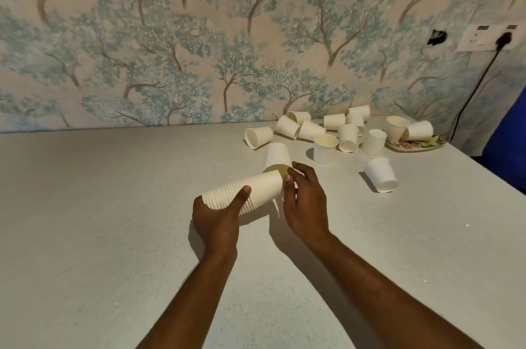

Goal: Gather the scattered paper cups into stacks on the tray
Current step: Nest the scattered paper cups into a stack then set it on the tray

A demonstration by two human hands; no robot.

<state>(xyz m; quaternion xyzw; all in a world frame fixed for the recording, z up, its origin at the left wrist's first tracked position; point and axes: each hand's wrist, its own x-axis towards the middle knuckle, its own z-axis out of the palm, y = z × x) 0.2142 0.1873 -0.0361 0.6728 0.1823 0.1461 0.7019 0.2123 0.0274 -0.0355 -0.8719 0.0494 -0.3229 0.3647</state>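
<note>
Nearest, a nested stack of cups is held on its side just above the table. It is gripped by the left hand, whose fingers are curled under the stack with the thumb pressed over the top. Just right of it, the right hand is set at the stack's closed end, its fingers bent around a single cup whose open mouth is turned toward the stack; whether that cup is truly pinched or only touched cannot be told with certainty.

The step in hand is judged to be the adding of one more cup to the stack. For the next move, the single cup's mouth must be lined up with the stack's end and slid over it squarely.

Farther right, loose cups are scattered, some upright, some tipped. At the far right, the tray is seen with two cups on it; the stack is well apart from it.
</note>
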